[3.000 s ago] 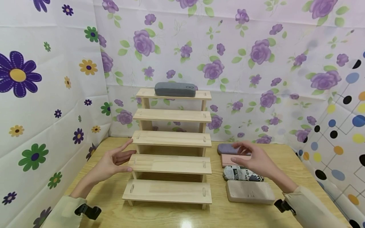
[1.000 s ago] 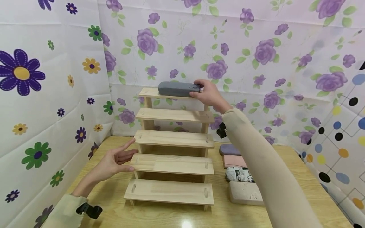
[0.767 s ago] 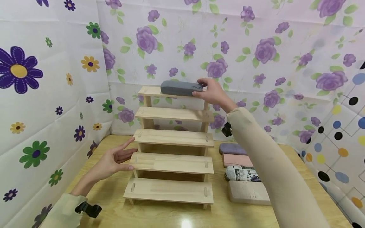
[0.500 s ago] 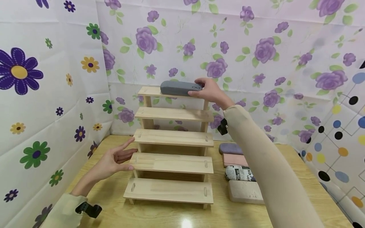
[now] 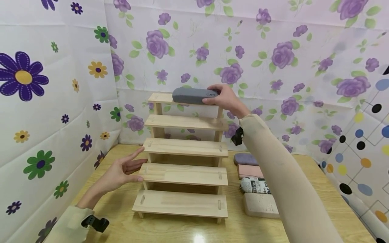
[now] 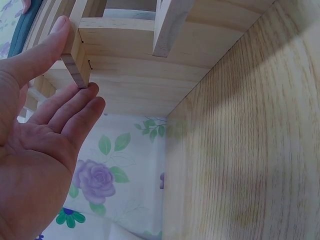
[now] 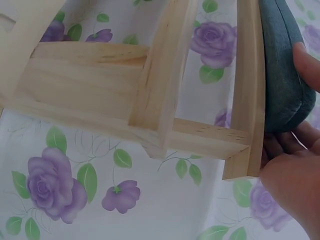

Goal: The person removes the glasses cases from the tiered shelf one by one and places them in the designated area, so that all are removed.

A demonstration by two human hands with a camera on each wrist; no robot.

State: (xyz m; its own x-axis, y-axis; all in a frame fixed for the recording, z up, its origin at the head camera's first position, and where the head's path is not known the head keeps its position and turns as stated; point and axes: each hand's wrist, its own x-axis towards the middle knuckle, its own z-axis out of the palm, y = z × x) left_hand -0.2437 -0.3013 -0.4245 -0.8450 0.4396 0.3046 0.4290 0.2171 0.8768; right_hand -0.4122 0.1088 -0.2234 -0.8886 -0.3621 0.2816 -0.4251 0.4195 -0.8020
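A five-step wooden display rack [image 5: 185, 146] stands on the table. A grey-blue glasses case [image 5: 189, 95] with a small glasses print lies lengthwise on its top board. My right hand [image 5: 226, 99] grips the right end of this case, thumb in front and fingers behind; the right wrist view shows the thumb on the blue fabric [image 7: 282, 65]. At the rack's left side my left hand [image 5: 117, 172] touches the board ends with fingers mostly extended. The left wrist view has the thumb and fingertips of this hand [image 6: 45, 135] against one board end [image 6: 77, 62].
Right of the rack lie several more cases in a column: a purple one [image 5: 244, 158], a pink one [image 5: 249, 171], a newsprint-patterned one [image 5: 253, 185] and a beige one [image 5: 261, 206]. My right sleeve [image 5: 282, 175] partly covers them. Flowered cloth [image 5: 188, 50] hangs behind.
My right hand has gone from above the cases on the right up to the top board and gripped the grey-blue glasses case. The case has slid slightly right. My left hand stays put.
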